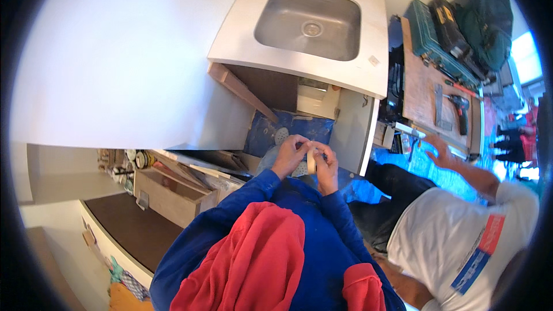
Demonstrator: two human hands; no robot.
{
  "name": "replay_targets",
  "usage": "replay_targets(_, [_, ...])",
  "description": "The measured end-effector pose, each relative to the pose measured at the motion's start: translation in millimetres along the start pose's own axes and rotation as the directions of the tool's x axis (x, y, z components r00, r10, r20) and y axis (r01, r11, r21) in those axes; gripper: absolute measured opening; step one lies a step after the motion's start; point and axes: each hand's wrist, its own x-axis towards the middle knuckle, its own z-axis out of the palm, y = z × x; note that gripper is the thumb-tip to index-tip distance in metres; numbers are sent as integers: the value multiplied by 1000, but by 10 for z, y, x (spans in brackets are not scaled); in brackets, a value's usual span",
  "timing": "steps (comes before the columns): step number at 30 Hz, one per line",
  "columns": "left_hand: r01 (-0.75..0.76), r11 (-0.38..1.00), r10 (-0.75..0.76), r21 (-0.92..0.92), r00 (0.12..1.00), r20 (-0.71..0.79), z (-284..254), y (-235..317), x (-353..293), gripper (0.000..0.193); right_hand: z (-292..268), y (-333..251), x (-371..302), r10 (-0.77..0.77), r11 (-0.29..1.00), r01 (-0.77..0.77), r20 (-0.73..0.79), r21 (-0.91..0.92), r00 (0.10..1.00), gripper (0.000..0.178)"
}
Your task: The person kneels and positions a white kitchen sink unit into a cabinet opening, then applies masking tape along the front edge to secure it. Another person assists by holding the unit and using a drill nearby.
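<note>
Fingers of the right hand (327, 173) curl round a roll of pale tape (311, 163), thumb on the near side, holding it on edge, while those of the left hand (290, 154) bend together at its upper rim; whether they pinch the tape's end, I cannot tell. Both hands meet in front of the open cabinet (352, 121), below a white countertop (233, 39) with a steel sink (288, 26) set into it. Inside the cabinet, a wooden plank (245, 92) slants down toward a blue sheet (318, 130) on its floor. Blue sleeves (245, 196) cover the forearms, and red cloth (247, 253) lies over the blue clothing nearer the camera. To the left sits a wooden drawer box (175, 203). To the right, a co-worker in a white shirt (440, 227) stretches an arm (478, 177) toward a wooden bench (423, 92), where a power drill (461, 112) lies beside a flat grey tool (442, 110), near a green toolbox (431, 37).
</note>
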Motion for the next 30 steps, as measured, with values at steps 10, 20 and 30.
replay_targets(10, [28,896,12,-443,996,88,-112,381,-116,32,288,-542,318,3,978,-20,81,208,997,30])
replay_targets(20, [21,994,-30,111,996,83,-360,670,-207,32,121,-463,551,291,957,-289,138,-32,947,16])
replay_targets(30, [111,991,-116,79,991,62,-308,691,-401,29,181,-221,564,112,969,-107,-9,225,994,16])
